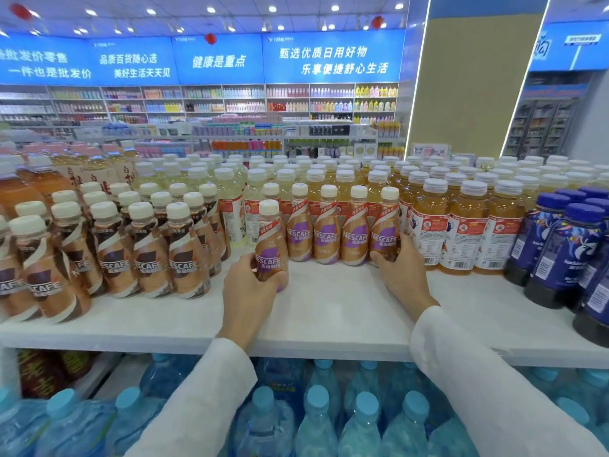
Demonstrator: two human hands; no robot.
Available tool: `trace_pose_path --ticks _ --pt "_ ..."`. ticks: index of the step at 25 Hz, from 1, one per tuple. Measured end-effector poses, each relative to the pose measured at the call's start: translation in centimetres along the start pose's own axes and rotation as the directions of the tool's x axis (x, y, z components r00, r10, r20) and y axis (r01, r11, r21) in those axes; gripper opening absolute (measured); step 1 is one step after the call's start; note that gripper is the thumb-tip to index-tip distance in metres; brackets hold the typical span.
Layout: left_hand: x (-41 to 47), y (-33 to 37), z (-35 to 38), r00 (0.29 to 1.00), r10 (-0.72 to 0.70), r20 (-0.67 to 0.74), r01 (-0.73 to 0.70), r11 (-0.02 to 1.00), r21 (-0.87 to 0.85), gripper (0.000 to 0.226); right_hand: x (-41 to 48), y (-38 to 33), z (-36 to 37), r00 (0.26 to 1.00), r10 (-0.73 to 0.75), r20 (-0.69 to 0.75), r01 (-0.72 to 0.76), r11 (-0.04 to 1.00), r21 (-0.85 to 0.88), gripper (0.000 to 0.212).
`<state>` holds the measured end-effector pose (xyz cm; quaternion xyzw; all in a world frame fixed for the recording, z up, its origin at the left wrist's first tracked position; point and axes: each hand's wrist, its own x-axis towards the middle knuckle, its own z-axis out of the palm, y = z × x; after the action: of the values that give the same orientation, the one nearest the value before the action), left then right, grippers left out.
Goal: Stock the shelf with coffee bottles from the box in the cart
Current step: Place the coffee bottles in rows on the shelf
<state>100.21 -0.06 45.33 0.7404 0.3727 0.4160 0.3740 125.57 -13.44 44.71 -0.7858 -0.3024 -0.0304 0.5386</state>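
L fingers (244, 262) wrap coffee btl (268, 240); R fingers (408, 247) grip row-end btl (385, 222) on shelf (329, 308).

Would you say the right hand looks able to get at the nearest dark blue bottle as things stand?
Probably yes: the dark blue bottle stands in the open with bare shelf between, though the right hand must first release its grip on a coffee bottle.

purple-label coffee bottles (326, 232): 6 | brown-label coffee bottles (150, 258): too many to count | hands: 2, left hand (250, 285), right hand (402, 272)
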Motion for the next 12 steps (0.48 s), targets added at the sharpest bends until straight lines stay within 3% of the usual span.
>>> trace_pose_path --ticks 12 --pt "3.5 -1.4 0.5 0.998 0.033 -0.051 -0.034 0.999 -0.026 0.051 -0.1 -0.3 -0.1 1.0 -0.02 0.015 0.019 1.0 0.019 0.065"
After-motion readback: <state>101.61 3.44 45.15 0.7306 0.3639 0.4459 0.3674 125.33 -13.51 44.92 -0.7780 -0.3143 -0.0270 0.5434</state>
